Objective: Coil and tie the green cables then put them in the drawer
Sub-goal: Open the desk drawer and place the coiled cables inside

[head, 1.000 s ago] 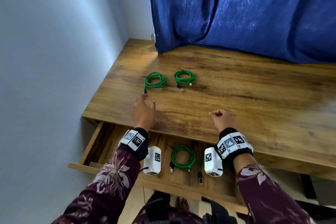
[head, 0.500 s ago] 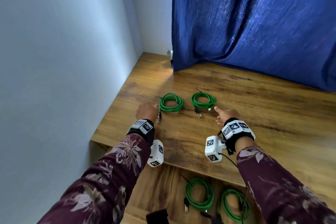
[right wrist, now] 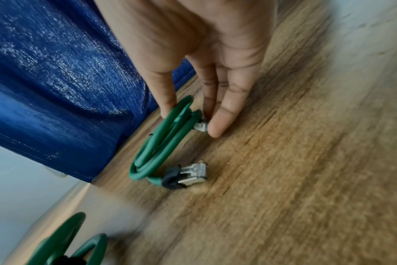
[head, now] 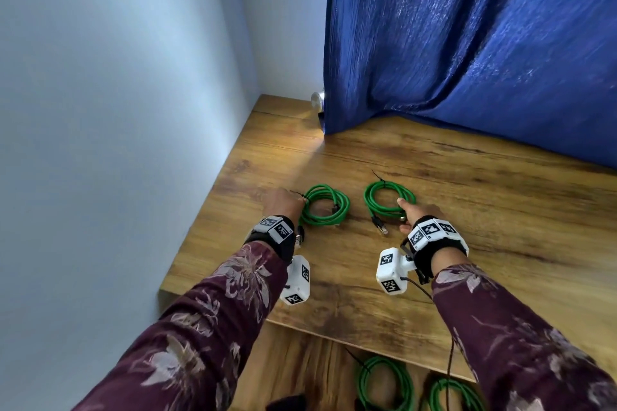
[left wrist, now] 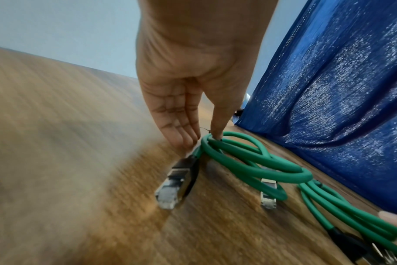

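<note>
Two coiled, tied green cables lie side by side on the wooden desk (head: 484, 227). My left hand (head: 300, 202) (left wrist: 203, 141) is at the left coil (head: 345, 205) (left wrist: 261, 161), thumb on its tied edge and straight fingers against the other side, pinching it. My right hand (head: 402, 215) (right wrist: 189, 120) pinches the near right part of the right coil (head: 367, 198) (right wrist: 156, 148), thumb behind the loops and fingers on one plug. Both coils rest on the desk. Below the desk's front edge the open drawer (head: 300, 360) holds two more green coils (head: 384, 384) (head: 454, 394).
A blue curtain (head: 467, 60) hangs onto the back of the desk. A pale wall (head: 117, 110) runs along the desk's left edge. A small white round object (head: 317, 100) sits in the back corner beside the curtain. Bare wood stretches to the right of the coils.
Both hands have moved forward from the desk's front edge to the two coils and now touch them. The view has tilted up, so the drawer has slid to the bottom.
</note>
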{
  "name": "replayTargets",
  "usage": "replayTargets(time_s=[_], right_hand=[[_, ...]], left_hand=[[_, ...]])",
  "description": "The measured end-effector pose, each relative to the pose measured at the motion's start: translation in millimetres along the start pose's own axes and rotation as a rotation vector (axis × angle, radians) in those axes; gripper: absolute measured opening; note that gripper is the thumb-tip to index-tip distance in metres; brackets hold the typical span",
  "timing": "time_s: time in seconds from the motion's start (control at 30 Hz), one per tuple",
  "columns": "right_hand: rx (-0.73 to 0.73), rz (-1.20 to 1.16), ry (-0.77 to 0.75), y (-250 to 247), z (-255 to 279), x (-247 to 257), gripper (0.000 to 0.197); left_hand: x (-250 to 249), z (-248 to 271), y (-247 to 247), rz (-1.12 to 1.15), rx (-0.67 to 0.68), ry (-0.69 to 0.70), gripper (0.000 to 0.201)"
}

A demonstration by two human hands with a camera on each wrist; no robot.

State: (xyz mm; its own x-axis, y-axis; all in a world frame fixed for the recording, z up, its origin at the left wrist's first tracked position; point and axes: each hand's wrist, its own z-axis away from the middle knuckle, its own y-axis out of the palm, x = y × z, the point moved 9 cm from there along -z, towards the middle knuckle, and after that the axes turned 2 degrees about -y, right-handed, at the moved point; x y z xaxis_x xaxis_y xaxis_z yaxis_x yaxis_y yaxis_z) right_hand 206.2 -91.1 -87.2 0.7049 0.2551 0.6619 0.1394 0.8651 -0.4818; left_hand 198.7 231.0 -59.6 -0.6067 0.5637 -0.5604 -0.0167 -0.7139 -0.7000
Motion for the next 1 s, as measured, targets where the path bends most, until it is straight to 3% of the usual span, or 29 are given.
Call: replayTargets(time_s=[0.17, 0.27, 0.33, 0.43, 0.5, 0.6, 0.73, 0.8, 0.9, 1.0], right_hand=[[0.015, -0.059, 0.032, 7.4, -6.9, -7.1, 0.034], [0.041, -0.141, 0.045, 12.8, -3.2, -9.4, 0.021], [0.072, -0.22, 0.068, 17.2, -2.2, -13.9, 0.028], [0.092, -0.331, 0.131, 20.2, 1.5, -26.0, 0.019], [0.102, -0.398, 0.135, 21.7, 2.9, -31.1, 0.025], [0.14, -0.439, 0.095, 23.2, 16.6, -29.6, 0.037], [0.163, -0.471, 0.068, 18.4, 39.8, -30.0, 0.031], [0.202, -0.504, 0.069, 19.9, 54.2, -33.0, 0.009], [0.258, -0.517, 0.029, 22.3, 78.2, -40.0, 0.022], [0.266, -0.495, 0.013, 18.9, 103.0, -56.9, 0.02]], left_hand=[[-1.2, 2.8, 6.9, 0.044, 0.037, -0.021, 0.039], [-2.5, 6.8, 8.3, 0.029, 0.029, 0.003, 0.026], [-1.4, 9.5, 7.1, 0.011, 0.012, 0.017, 0.023], [1.6, 15.7, 2.3, -0.01, -0.031, 0.047, 0.038], [3.1, 22.7, -3.8, 0.0, -0.058, 0.066, 0.043], [7.1, 35.8, -14.6, 0.049, -0.106, 0.1, 0.042], [18.6, 52.7, -24.5, 0.078, -0.125, 0.125, 0.026], [28.8, 63.2, -31.2, 0.088, -0.141, 0.123, 0.026], [45.7, 83.9, -43.2, 0.077, -0.187, 0.132, 0.026], [67.5, 108.6, -49.5, 0.082, -0.212, 0.125, 0.023]])
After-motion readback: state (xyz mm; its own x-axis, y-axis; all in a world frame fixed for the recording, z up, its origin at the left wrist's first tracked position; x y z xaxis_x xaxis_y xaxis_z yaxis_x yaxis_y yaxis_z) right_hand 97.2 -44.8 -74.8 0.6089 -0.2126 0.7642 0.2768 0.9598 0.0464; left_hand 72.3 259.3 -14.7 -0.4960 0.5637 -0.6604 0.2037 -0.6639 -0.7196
